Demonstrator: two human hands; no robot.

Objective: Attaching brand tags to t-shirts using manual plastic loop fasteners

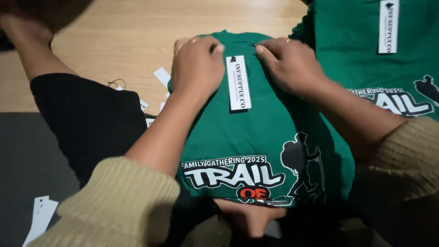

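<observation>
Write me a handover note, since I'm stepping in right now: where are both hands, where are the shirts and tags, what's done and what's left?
Left hand: resting on the collar end of the green shirt on the lap, fingers curled at the neckline.
Right hand: also at the neckline, fingertips pinching the fabric beside the white hang tag.
The tag lies flat on this shirt; whether it is fastened cannot be told.
A second green shirt, upper right, already carries a white tag.
Loose white tags lie on the wooden floor, with more tags lower left.
Left: confirm the lap shirt's tag.
</observation>
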